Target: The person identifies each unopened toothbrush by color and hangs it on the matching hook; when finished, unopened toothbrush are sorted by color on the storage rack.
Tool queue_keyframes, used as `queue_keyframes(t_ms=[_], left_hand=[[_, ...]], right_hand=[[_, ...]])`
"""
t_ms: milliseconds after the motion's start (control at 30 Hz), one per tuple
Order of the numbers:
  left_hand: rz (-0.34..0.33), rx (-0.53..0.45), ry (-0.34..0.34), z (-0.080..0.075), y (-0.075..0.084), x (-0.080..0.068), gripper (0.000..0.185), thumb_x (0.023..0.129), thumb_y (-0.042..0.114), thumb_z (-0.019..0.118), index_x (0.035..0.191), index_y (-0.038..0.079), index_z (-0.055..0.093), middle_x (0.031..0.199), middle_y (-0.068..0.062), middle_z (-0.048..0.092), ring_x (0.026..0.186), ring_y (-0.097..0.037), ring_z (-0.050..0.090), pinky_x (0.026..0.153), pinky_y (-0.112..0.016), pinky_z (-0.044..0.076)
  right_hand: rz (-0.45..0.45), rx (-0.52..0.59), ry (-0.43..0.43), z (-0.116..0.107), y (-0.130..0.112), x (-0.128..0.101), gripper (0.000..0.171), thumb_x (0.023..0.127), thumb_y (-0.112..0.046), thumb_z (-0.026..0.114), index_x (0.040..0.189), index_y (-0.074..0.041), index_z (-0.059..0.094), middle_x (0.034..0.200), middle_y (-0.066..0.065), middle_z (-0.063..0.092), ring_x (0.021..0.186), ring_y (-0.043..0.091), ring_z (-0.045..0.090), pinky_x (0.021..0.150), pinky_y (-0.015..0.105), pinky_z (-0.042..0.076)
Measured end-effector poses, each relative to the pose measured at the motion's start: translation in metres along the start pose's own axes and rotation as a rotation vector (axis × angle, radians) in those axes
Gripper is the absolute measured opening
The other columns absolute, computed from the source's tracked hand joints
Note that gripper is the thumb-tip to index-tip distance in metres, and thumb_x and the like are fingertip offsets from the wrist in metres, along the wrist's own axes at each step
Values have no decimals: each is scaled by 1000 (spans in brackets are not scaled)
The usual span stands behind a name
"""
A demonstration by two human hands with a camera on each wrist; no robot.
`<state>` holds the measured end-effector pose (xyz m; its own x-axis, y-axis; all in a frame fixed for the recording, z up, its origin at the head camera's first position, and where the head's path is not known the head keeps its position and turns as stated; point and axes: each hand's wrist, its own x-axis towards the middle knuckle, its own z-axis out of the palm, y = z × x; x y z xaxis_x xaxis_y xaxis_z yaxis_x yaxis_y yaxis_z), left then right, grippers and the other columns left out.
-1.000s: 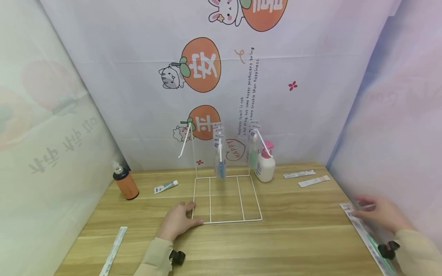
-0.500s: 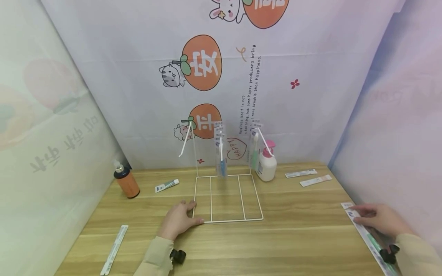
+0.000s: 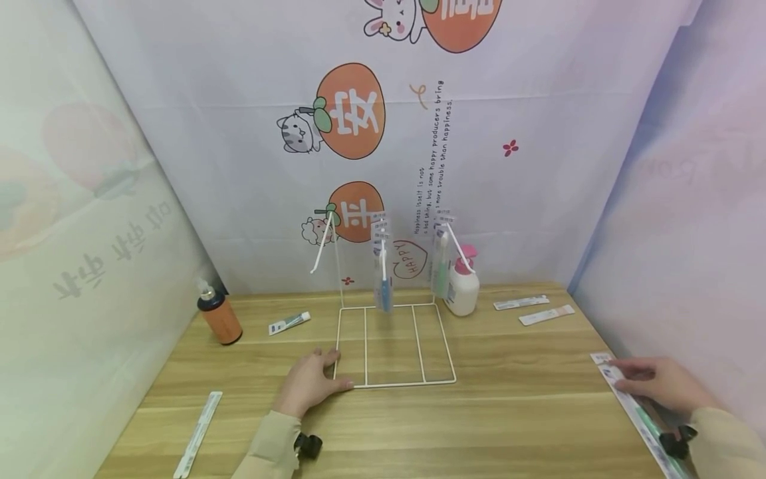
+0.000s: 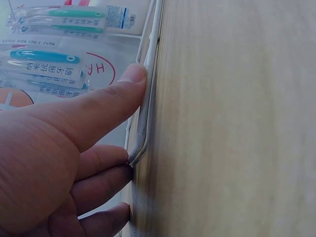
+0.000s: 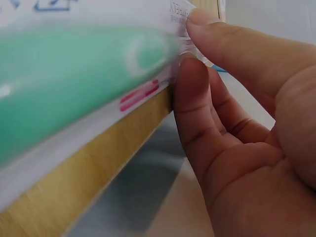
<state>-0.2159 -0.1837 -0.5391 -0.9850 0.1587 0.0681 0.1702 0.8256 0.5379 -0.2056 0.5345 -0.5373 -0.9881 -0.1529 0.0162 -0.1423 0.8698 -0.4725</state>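
A white wire rack [image 3: 395, 384] stands mid-table, with packaged toothbrushes hanging from its hooks [image 3: 383, 273]. My left hand [image 3: 311, 382] lies flat on the table at the rack's front-left corner. In the left wrist view its thumb [image 4: 113, 98] presses along the base wire [image 4: 150, 64] and the fingers touch the corner. At the table's right edge lies a long packaged toothbrush [image 3: 643, 419] with a green handle [image 5: 74, 74]. My right hand [image 3: 655, 384] rests on its far end, and thumb and finger [image 5: 197, 94] pinch the package edge.
An orange bottle [image 3: 219, 319] and a small toothpaste tube [image 3: 288, 323] sit at the back left. A white pump bottle [image 3: 461, 283] stands by the rack's right side. Two flat packages [image 3: 519, 302] [image 3: 544, 315] lie back right, another [image 3: 199, 432] front left. Cloth walls enclose the table.
My right hand has come down onto the far end of the long toothbrush package and its fingers have closed on the edge. The left hand has stayed at the rack corner.
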Motion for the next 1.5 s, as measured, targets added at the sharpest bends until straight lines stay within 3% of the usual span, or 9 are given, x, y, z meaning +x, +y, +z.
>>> queue_keyframes(t_ms=[467,600,700,833,1067,1167,1267,1400,1500], left_hand=[[3,5,0,-2,0,0,80,80,52,94,142,8,71,149,-34,57,137,-57,55,112,-68,45],[-7,9,-2,-2,-1,-1,80,79,53,94,142,9,72,149,-35,57,137,-57,55,112,-68,45],[-9,15,1,-2,-2,-1,80,78,54,94,141,9,72,149,-35,57,136,-57,55,111,-68,45],[-10,11,-2,-1,-2,-1,80,78,54,94,142,10,72,149,-34,57,137,-57,55,112,-68,45],[-7,3,-2,0,-1,-1,80,78,54,94,142,10,72,150,-32,58,137,-56,55,112,-69,45],[-6,2,2,-1,0,-1,80,78,53,94,142,10,72,149,-34,57,137,-57,55,112,-69,45],[-2,4,7,-1,0,-1,80,78,53,95,141,9,72,149,-35,57,136,-58,55,112,-69,45],[3,10,5,-1,0,-1,80,79,52,94,141,8,72,148,-36,57,135,-58,56,111,-69,45],[7,10,4,-1,1,-1,80,79,53,94,141,8,72,148,-36,57,135,-58,56,111,-69,45]], right_hand=[[155,121,-70,2,-6,-1,65,99,-42,80,143,2,66,135,30,69,96,-3,64,76,19,51],[157,81,-37,4,-11,-1,66,99,-45,79,143,2,67,139,35,64,113,31,71,87,40,57],[163,43,-7,5,-12,1,69,99,-50,77,143,2,66,143,41,57,122,58,61,91,63,53],[187,34,22,6,-7,3,72,98,-54,76,143,1,66,143,41,56,114,52,65,87,60,52],[150,25,110,8,-4,1,70,98,-53,77,140,2,68,142,37,60,128,66,51,95,75,43],[116,12,152,6,-15,3,65,97,-53,78,138,-3,71,136,33,67,121,59,60,90,66,49],[86,14,183,5,-33,6,61,96,-53,79,138,-9,74,131,28,72,105,39,71,80,46,54],[108,119,168,0,-68,11,67,97,-56,77,145,-10,68,133,28,71,94,15,68,67,31,57],[87,151,213,-4,-97,17,67,98,-54,78,146,-9,67,128,26,73,93,9,67,65,28,56]])
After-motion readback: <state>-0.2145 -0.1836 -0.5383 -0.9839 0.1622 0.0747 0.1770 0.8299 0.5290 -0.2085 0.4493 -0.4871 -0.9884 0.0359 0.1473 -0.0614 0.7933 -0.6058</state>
